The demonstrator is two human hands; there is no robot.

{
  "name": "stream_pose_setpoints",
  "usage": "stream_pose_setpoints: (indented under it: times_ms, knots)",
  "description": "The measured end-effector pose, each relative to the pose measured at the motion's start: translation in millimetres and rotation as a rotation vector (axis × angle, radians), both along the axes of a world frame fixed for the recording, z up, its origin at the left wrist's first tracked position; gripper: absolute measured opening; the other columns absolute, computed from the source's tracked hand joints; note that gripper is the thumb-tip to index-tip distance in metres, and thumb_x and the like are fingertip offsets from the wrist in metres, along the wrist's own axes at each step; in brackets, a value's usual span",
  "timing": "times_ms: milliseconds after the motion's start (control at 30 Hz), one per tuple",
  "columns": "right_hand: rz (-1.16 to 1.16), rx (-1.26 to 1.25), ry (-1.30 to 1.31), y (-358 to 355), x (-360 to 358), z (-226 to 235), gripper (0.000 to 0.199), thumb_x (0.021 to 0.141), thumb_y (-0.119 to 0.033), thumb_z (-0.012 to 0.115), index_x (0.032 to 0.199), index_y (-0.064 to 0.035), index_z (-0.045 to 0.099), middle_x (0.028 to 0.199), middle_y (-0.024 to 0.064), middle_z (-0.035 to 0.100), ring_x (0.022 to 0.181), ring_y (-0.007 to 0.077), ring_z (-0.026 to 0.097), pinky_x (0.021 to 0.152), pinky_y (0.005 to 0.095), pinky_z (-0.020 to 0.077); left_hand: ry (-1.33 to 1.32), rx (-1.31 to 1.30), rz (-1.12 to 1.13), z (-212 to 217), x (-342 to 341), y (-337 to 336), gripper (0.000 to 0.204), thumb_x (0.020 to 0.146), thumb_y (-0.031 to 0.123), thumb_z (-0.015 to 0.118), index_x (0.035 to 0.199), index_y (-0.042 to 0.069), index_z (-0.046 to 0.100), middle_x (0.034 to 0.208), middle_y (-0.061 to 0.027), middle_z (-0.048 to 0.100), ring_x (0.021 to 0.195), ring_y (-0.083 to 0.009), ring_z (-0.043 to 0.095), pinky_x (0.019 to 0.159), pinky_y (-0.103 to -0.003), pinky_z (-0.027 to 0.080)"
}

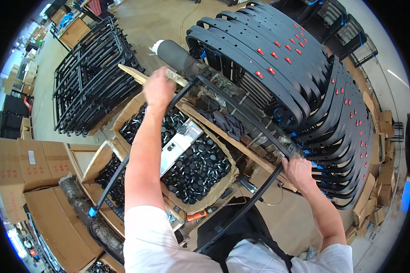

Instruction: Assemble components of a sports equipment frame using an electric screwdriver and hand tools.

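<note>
A black metal tube frame [245, 111] lies tilted across the workbench in front of me, its bars reaching back toward my body. At its right corner my right hand [298, 173] is closed around the bar. My left hand [159, 88] is beside the frame's far left corner; its fingers are smeared by motion, so their grip is unclear. Below my left forearm sits an open carton [236, 175] full of black round-headed bolt-like feet [198, 168]. On it rests a flat silver metal plate or box [175, 148], partly behind my forearm.
Curved black panels with red tags [259, 59] are stacked at the right. Black frames [93, 82] form a pile at the far left. Cardboard boxes [32, 164] stand to the left. An orange-handled tool [197, 215] lies by the carton; a wrapped dark roll [173, 52] is behind.
</note>
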State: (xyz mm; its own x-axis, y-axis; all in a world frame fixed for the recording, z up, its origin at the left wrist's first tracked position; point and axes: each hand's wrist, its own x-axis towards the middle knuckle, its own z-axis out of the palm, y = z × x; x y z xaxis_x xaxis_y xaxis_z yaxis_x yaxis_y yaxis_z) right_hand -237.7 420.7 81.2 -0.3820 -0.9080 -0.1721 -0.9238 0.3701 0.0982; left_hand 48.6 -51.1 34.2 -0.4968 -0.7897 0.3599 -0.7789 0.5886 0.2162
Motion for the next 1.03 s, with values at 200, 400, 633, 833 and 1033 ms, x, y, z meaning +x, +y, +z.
stream_pose_setpoints:
  times_ms: [200, 400, 633, 833, 1033]
  knots:
    - [-0.014, 0.014, -0.007, 1, 1, 6, 0.049, 0.101, -0.041, 0.064, 0.073, -0.0011, 0.07, 0.067, 0.0234, 0.07, 0.065, 0.0389, 0.074, 0.061, 0.0475, 0.0602, -0.099, 0.307, 0.036, 22, -46, 15, 0.067, 0.1, 0.067, 0.056, 0.124, 0.006, 0.069, 0.103, -0.0265, 0.077, 0.104, -0.0436, 0.074, 0.09, -0.052, 0.058]
    - [0.015, -0.035, -0.072, 0, 3, 16, 0.04, 0.099, -0.038, 0.066, 0.088, 0.0004, 0.069, 0.072, 0.0244, 0.071, 0.071, 0.0404, 0.074, 0.067, 0.0489, 0.0591, -0.306, 0.301, -0.242, 15, -72, 1, 0.045, 0.103, 0.044, 0.065, 0.116, 0.001, 0.07, 0.103, -0.0261, 0.076, 0.102, -0.0452, 0.073, 0.09, -0.054, 0.056]
    - [0.003, -0.05, -0.044, -2, 4, 8, 0.041, 0.101, -0.035, 0.064, 0.081, 0.0006, 0.068, 0.064, 0.0227, 0.068, 0.062, 0.0387, 0.072, 0.058, 0.0469, 0.0575, -0.103, 0.05, -0.331, 5, -43, 21, 0.036, 0.102, 0.033, 0.067, 0.12, 0.003, 0.06, 0.1, -0.0238, 0.075, 0.093, -0.0463, 0.07, 0.087, -0.053, 0.054]
    - [-0.017, 0.005, -0.026, 5, -3, 3, 0.045, 0.103, -0.038, 0.061, 0.081, 0.0007, 0.068, 0.066, 0.0231, 0.069, 0.063, 0.0395, 0.072, 0.06, 0.0485, 0.058, 0.378, 0.407, -0.008, -38, 32, 145, 0.026, 0.103, 0.029, 0.064, 0.105, 0.005, 0.072, 0.1, -0.0204, 0.075, 0.097, -0.0432, 0.071, 0.085, -0.052, 0.055]
    - [-0.004, 0.059, -0.015, -1, 2, 2, 0.046, 0.103, -0.041, 0.061, 0.089, 0.0028, 0.07, 0.069, 0.0251, 0.07, 0.067, 0.0429, 0.073, 0.065, 0.0501, 0.0597, -0.018, 0.748, 0.358, -79, 43, 100, 0.057, 0.096, 0.056, 0.065, 0.133, 0.013, 0.071, 0.133, -0.0226, 0.071, 0.13, -0.0323, 0.065, 0.111, -0.045, 0.05]
